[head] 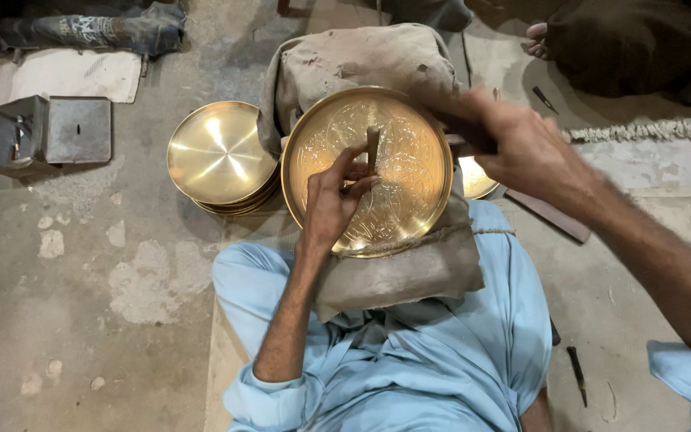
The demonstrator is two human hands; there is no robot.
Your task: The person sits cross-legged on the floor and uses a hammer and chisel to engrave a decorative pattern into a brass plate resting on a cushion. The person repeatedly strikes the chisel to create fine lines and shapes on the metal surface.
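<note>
On the engraved brass plate [367,170], left hand [331,200] pinches an upright chisel [372,150] near centre; right hand [521,144], clenched around a dark hammer handle [461,142], hovers at the plate's right rim.

No labels, signs or screens show; only a grey metal box [48,134], lid open, sits at ten o'clock.
</note>
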